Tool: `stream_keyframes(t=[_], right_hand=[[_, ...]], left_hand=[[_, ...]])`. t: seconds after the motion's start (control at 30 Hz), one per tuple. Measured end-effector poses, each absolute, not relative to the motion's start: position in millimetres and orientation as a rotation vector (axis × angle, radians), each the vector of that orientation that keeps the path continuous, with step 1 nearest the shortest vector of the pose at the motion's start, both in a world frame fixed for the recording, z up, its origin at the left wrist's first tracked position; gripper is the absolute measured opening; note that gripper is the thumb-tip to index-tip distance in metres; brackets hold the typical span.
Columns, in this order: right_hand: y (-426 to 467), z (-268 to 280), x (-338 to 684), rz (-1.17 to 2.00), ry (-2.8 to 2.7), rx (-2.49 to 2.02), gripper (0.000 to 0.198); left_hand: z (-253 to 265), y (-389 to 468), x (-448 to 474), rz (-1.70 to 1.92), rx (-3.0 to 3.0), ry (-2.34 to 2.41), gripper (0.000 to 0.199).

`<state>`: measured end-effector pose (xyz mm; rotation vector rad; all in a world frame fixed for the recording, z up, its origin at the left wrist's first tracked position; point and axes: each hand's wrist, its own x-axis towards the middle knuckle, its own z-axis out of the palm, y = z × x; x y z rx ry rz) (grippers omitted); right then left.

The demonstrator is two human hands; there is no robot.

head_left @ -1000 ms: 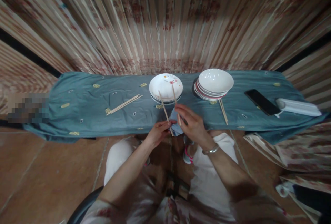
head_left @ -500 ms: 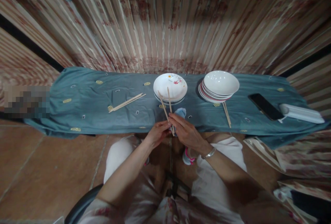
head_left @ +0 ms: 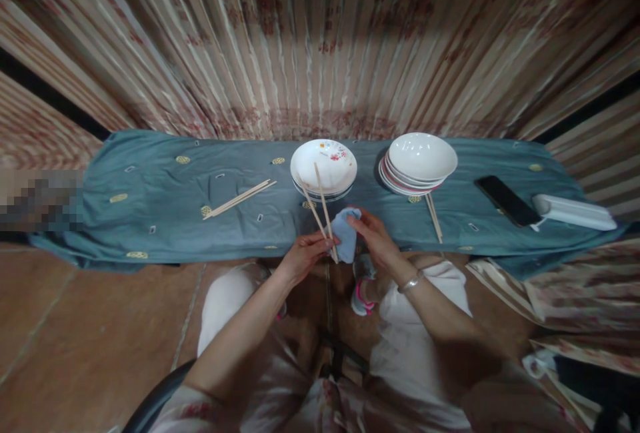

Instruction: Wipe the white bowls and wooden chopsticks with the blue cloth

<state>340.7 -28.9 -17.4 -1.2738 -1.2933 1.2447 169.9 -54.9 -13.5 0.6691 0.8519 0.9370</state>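
Note:
My left hand (head_left: 307, 256) is closed on two wooden chopsticks (head_left: 320, 200), whose far ends fan apart in front of a stack of bowls. A light blue cloth (head_left: 346, 233) hangs just right of the chopsticks, pinched at its upper right by my right hand (head_left: 375, 240). The cloth's left edge meets the fingers of my left hand; whether they grip it too I cannot tell. Behind the chopsticks stands the stack with a flower-patterned white bowl (head_left: 325, 160) on top.
Several loose chopsticks (head_left: 240, 199) lie on the cloth-covered table (head_left: 165, 200) to the left. Rightward stand stacked white bowls (head_left: 423, 156), then more chopsticks (head_left: 434, 218), a black phone (head_left: 507, 201) and a white device (head_left: 575, 213). A pleated curtain (head_left: 300, 40) hangs behind.
My right hand has come off the chopsticks and moved slightly right, now holding up the blue cloth. My left hand keeps the chopsticks. The view has shifted slightly.

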Motion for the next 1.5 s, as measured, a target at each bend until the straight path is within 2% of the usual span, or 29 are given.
stream_keyframes(t=[0.1,0.37,0.47,0.63,0.7,0.83,1.0,1.17,1.3,1.5], right_hand=[[-25,-16,340,1.456,-1.126,-1.150,0.037],[-16,-11,351,1.279,-0.941,-1.196,0.035],[-15,-6,364,1.052,-1.168,-1.256,0.036],[-23,11,378,0.466,-1.785,-1.378,0.039],[-27,16,379,0.346,-1.885,-1.415,0.041],[-29,16,375,0.464,-1.899,-1.382,0.043],[-31,8,356,0.637,-2.004,-1.136,0.044],[-30,6,348,0.587,-1.978,-1.120,0.047],[-25,8,356,0.446,-1.909,-1.168,0.038],[-28,10,345,0.587,-1.869,-1.175,0.025]], left_hand=[[-14,-54,169,0.937,0.679,0.869,0.030],[-19,-53,166,0.998,0.795,0.905,0.027],[-19,-52,166,1.025,0.831,0.950,0.026],[-17,-51,166,0.931,0.715,0.953,0.032],[-16,-51,167,0.933,0.681,0.948,0.034],[-15,-51,167,0.945,0.699,0.950,0.033],[-15,-54,171,0.911,0.731,0.911,0.031],[-14,-53,172,0.931,0.729,0.890,0.032],[-7,-51,167,1.085,0.738,0.903,0.028],[2,-57,171,1.098,0.842,0.878,0.026]])
